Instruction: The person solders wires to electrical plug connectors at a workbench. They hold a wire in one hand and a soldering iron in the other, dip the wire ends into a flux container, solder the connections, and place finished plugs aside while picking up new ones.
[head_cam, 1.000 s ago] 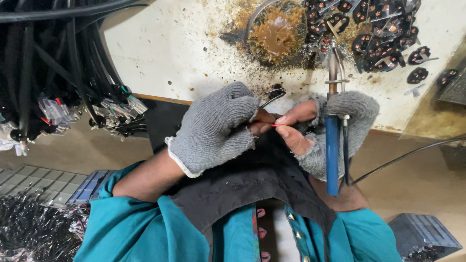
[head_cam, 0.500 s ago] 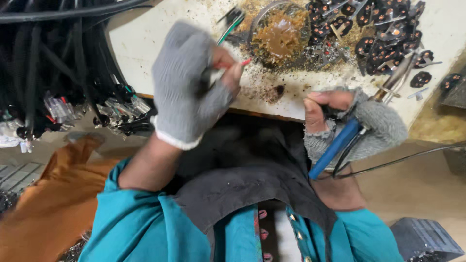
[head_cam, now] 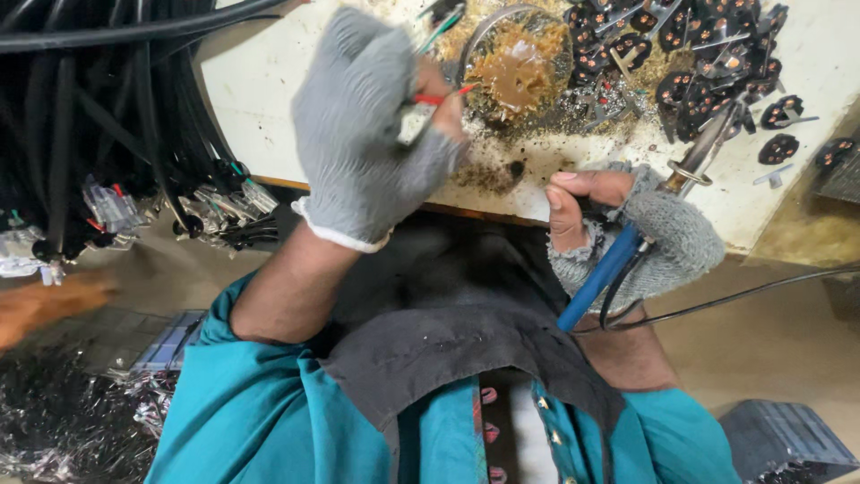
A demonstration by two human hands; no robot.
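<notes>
Grey-gloved left hand [head_cam: 372,134] pinches thin red and green wires [head_cam: 439,97], tips over the round tin of brown flux [head_cam: 520,67]. Beside that tin, the right hand [head_cam: 640,229] grips a blue-handled soldering iron [head_cam: 627,251], apparently mid-dip; tinning seems next.

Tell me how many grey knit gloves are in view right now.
2. One covers the left hand, raised over the bench and pinching thin red and green wires. The other covers the right hand, lower right, gripping a blue-handled soldering iron.
</notes>
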